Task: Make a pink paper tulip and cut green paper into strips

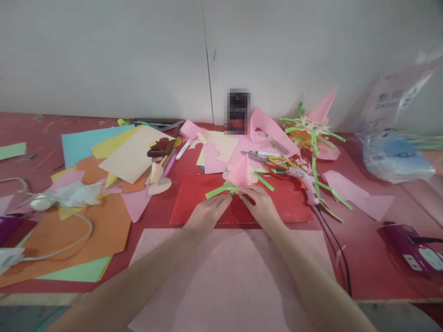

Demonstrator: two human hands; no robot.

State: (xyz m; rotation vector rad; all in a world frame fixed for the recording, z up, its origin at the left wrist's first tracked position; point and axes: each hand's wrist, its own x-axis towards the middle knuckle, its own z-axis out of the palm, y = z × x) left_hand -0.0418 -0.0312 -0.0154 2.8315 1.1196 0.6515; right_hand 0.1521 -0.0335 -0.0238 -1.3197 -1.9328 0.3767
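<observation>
In front of me a paper figure with a pink cone [241,171] on a scalloped pale base sits on a red board [194,198]. Green paper strips [218,190] stick out from under its base on both sides. My left hand [209,211] and my right hand [261,205] meet at its near edge, fingertips closed about a short green strip [233,189]. Their grip is partly hidden by the fingers. A pale pink sheet [221,281] lies beneath my forearms.
A finished-looking cone figure [320,113] stands at the back right. Scissors [259,157] and a pink glue gun [307,182] with a black cord lie right of the board. Coloured paper [114,221] and a white cable [90,226] spread left. A purple power strip [413,251] sits right.
</observation>
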